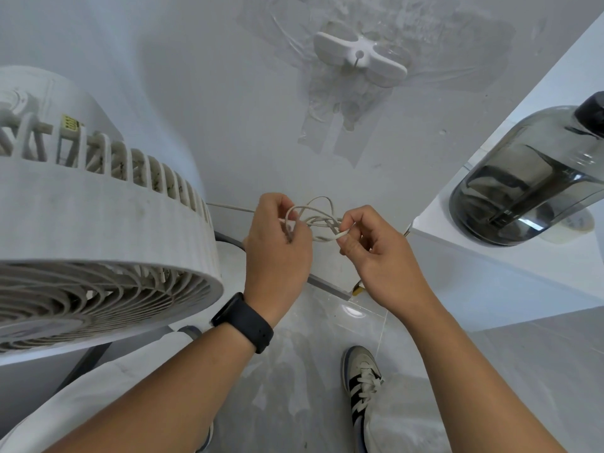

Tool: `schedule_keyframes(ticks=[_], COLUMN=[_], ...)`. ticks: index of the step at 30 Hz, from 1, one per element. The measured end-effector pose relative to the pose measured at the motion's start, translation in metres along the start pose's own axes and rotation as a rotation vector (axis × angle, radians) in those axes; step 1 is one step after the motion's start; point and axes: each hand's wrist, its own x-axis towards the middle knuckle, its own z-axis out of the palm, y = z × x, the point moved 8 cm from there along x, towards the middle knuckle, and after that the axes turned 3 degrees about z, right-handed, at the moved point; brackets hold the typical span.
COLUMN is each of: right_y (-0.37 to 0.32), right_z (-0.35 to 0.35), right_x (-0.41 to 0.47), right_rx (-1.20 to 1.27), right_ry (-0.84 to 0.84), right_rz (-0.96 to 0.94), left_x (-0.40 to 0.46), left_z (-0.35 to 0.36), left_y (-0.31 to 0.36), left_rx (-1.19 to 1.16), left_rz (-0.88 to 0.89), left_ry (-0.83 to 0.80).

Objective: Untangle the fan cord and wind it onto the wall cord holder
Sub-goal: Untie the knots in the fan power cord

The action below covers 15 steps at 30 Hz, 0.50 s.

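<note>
White ribbed plastic makes up the big round fan (98,243), which fills the left side of the view with its grille tilted downward and a small yellow label near its back. On the right, a smoky grey translucent jug with a black cap (529,178) stands near the front corner of a white counter (490,250), beside a pale round disc that it partly hides. Below, the glossy grey tiled floor (294,371) carries a white-and-black striped sneaker (362,387). High on the white wall, above the hands, the white plastic winged cord holder (359,57) is stuck in a patch of wrinkled clear tape, with nothing wound on it. The left hand (277,253), a black smartwatch (243,323) on its wrist, has its fingers curled around several loops of the thin white fan cord (318,220). The right hand (376,256) pinches a strand of the same tangle between thumb and forefinger (the other fingers are bent in toward the palm). The knot of loops hangs in the air between the two hands, in front of the wall's lower part, and one strand of it runs left toward the fan.
</note>
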Motion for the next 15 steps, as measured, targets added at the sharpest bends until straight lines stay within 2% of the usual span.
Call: schedule_keyframes(ticks=[3, 7, 11, 15], right_y=[-0.003, -0.004, -0.008, -0.009], right_z=[-0.001, 0.001, 0.000, -0.002], right_x=[0.000, -0.001, -0.004, -0.005], right_rx=[-0.026, -0.031, 0.023, 0.115], right_ry=[-0.010, -0.033, -0.028, -0.026], right_rz=[-0.033, -0.050, -0.064, -0.001], left_x=[-0.004, -0.006, -0.004, -0.004], left_z=[0.006, 0.007, 0.004, 0.004], left_y=[0.016, 0.020, 0.019, 0.013], left_rx=[0.275, 0.370, 0.432, 0.228], left_rz=[0.228, 0.343, 0.357, 0.260], left_ry=[-0.075, -0.055, 0.003, 0.000])
